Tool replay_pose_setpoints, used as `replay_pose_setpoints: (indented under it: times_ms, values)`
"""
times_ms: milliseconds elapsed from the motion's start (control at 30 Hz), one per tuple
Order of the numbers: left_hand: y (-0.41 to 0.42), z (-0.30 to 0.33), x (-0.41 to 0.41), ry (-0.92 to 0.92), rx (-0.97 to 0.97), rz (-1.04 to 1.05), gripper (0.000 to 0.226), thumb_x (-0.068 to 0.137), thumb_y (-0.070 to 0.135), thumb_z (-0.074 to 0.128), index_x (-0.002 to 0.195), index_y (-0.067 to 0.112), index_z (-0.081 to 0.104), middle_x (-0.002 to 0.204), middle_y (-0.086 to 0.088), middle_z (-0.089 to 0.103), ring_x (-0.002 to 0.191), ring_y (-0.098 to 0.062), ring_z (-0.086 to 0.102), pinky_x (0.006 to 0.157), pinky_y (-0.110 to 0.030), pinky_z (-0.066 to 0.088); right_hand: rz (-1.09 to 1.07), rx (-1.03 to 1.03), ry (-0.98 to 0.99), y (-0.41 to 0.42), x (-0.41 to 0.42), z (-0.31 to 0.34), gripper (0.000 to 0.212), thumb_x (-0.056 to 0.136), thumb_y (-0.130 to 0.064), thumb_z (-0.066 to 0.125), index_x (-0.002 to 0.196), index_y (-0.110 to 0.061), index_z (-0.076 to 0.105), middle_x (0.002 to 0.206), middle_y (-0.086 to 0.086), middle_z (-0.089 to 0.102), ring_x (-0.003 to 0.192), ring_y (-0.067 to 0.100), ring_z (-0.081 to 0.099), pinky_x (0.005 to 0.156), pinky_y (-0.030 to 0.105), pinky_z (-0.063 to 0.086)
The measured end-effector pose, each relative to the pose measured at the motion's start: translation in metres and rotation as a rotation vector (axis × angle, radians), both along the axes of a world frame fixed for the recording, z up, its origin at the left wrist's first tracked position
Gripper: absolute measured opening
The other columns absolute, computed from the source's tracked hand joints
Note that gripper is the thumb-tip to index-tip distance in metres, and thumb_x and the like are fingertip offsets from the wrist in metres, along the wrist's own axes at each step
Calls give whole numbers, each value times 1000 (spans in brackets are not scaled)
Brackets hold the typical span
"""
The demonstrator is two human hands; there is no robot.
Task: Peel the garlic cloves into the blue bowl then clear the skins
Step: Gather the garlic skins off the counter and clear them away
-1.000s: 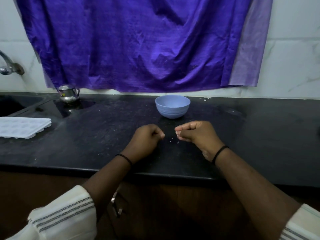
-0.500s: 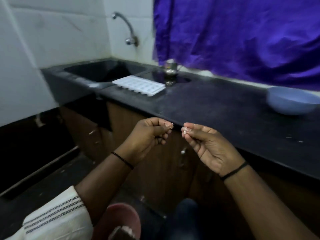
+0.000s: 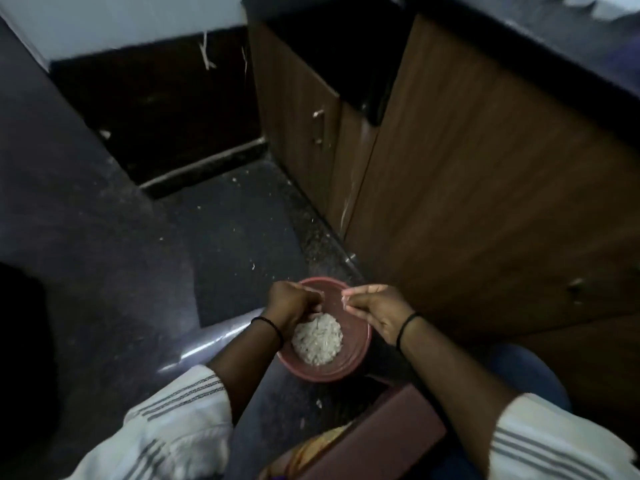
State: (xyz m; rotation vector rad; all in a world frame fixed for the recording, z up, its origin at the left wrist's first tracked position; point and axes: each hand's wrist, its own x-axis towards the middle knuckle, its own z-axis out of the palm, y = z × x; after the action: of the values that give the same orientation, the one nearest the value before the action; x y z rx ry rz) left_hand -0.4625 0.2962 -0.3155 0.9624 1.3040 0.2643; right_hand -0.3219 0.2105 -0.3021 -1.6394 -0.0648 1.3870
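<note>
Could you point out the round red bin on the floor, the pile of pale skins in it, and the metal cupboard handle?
Round red bin (image 3: 360,336), head view, right inner wall.
Pile of pale skins (image 3: 318,338), head view, middle.
Metal cupboard handle (image 3: 317,127), head view, mid-bar.

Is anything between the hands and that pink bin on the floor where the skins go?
Nothing visible. Both the left hand and right hand hang directly above the open pink bin, over its pile of skins.

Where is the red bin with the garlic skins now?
In the head view the red bin stands on the dark floor, low and centre, beside the wooden cabinet, under the left hand and right hand.
</note>
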Motion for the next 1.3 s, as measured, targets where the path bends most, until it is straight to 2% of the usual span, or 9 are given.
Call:
replay_pose_setpoints:
  times_ms: [233, 433, 567, 833, 967, 1067, 1133, 1267, 1300]
  values:
    - [1, -103, 8, 282, 15, 68, 14, 76, 9, 82, 75, 2, 70, 59, -3, 63, 57, -18, 59, 42, -15, 39, 198, -254, -313, 30, 6, -98, 32, 78, 13, 72, 63, -9, 55, 57, 1, 59, 47, 10, 54, 40, 18, 45]
    - [-6, -146, 21, 432, 120, -123, 37, 90, 10, 64, 125, -1, 63, 124, -19, 66, 119, -36, 58, 103, -34, 42, 658, -336, -564, 32, 5, -158, 32, 82, 1, 60, 67, -26, 65, 83, -4, 72, 83, 15, 65, 84, 27, 53]
    - [-1, -159, 33, 486, 205, -141, 38, 88, 13, 66, 121, -5, 64, 122, -24, 65, 116, -40, 59, 100, -38, 43, 714, -358, -743, 33, 5, -169, 30, 77, -11, 71, 59, -27, 54, 82, -3, 73, 86, 21, 68, 81, 35, 55]
    - [4, -178, 41, 527, 112, -173, 20, 85, 12, 67, 97, -4, 70, 102, -24, 71, 101, -40, 64, 81, -35, 46, 806, -372, -544, 35, 6, -178, 31, 79, -18, 76, 107, -10, 64, 110, 8, 68, 105, 26, 61, 89, 33, 49]
    - [0, -187, 40, 470, 99, -175, 50, 83, 7, 68, 132, 6, 57, 127, -14, 64, 122, -32, 55, 98, -31, 40, 776, -443, -713, 35, 10, -188, 37, 93, -37, 64, 63, -19, 51, 76, 11, 62, 80, 28, 59, 66, 30, 34]
    - [-1, -189, 38, 540, 139, -167, 28, 89, 17, 64, 110, -1, 70, 112, -20, 70, 110, -36, 63, 89, -34, 45, 856, -383, -715, 36, 11, -190, 23, 97, -24, 56, 111, -9, 68, 112, 17, 69, 107, 33, 62, 77, 30, 41]
    - [-4, -186, 39, 549, 150, -116, 31, 87, 21, 65, 104, -4, 71, 108, -22, 70, 106, -38, 63, 89, -37, 46, 809, -330, -592, 32, 7, -187, 55, 92, -13, 61, 144, -24, 49, 132, 10, 62, 122, 30, 56, 99, 35, 45]
    - [-9, -184, 40, 496, 233, 24, 23, 79, 19, 69, 98, 6, 70, 105, -17, 70, 104, -33, 62, 90, -30, 43, 640, -405, -648, 35, 0, -189, 2, 83, -23, 75, 84, -22, 72, 99, 3, 75, 99, 25, 68, 84, 32, 53]
    - [-10, -184, 40, 474, 229, 51, 9, 84, 14, 70, 90, 8, 70, 98, -15, 71, 98, -31, 63, 83, -26, 40, 603, -432, -690, 37, 1, -190, 20, 84, -31, 74, 68, -22, 65, 88, 3, 74, 90, 24, 68, 76, 30, 52]
